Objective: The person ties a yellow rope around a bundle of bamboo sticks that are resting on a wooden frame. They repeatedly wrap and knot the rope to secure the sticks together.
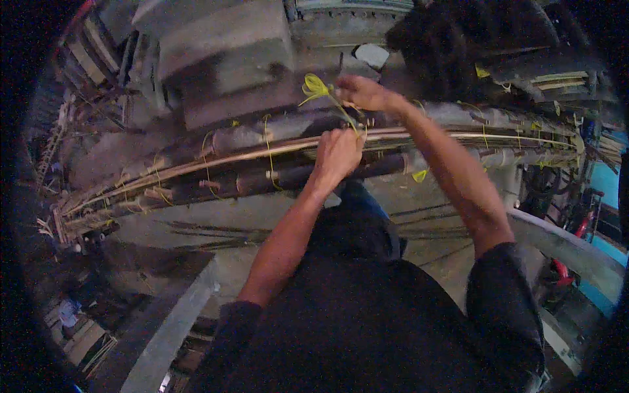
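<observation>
A long bundle of thin, light brown strips (pixel 246 155) runs across in front of me, between two dark poles. My left hand (pixel 338 156) is closed on top of the strips near the middle, pinching a strand of yellow cord. Just beyond it, my right hand (pixel 368 95) has its fingers curled at a looped hank of yellow cord (pixel 315 86); its fingertips are slightly blurred. From the hank a strand slants down to the left hand. Several yellow ties, one of them a cord loop (pixel 268 147), cross the strips and poles on both sides.
Beyond the far pole stands a large grey block (pixel 216 46), with a pale stone-like piece (pixel 371 56) to its right. Grey beams (pixel 177 327) slant below on both sides. Thin rods (pixel 216 230) lie on the floor near my legs. Another person (pixel 69 313) appears at the lower left.
</observation>
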Available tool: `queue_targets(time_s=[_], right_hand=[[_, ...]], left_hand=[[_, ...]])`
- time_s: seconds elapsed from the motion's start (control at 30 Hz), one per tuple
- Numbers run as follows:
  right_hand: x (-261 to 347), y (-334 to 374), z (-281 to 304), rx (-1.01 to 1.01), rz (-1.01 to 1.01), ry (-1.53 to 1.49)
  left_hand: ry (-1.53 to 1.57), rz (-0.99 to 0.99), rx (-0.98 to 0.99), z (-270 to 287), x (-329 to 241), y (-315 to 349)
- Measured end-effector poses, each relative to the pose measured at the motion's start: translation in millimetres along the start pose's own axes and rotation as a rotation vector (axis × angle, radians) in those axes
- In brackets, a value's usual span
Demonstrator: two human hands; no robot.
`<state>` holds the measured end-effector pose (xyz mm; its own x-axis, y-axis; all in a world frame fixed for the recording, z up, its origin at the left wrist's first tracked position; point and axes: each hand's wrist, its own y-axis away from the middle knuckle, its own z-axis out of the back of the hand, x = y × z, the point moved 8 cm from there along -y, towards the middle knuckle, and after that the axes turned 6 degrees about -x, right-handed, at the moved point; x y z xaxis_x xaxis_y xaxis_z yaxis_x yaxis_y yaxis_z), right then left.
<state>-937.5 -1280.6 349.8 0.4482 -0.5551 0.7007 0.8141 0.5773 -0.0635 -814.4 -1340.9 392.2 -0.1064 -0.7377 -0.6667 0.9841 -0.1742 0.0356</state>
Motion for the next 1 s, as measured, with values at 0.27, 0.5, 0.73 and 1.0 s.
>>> queue_targets(time_s=[0.27, 0.5, 0.73, 1.0], right_hand=[[123, 187, -73, 0.223, 0.144, -0.275], [109, 191, -86, 0.393, 0.038, -0.004], [128, 208, -50, 0.038, -0.052, -0.054], [131, 347, -90, -0.261, -0.957, -0.036]], left_hand=[[0.210, 0.130, -0.030, 17, 0, 12], [0.477, 0.422, 0.169, 1, 40, -89], [0.206, -0.265, 0.240, 54, 79, -102], [-0.335, -0.709, 0.645, 160, 143, 57]])
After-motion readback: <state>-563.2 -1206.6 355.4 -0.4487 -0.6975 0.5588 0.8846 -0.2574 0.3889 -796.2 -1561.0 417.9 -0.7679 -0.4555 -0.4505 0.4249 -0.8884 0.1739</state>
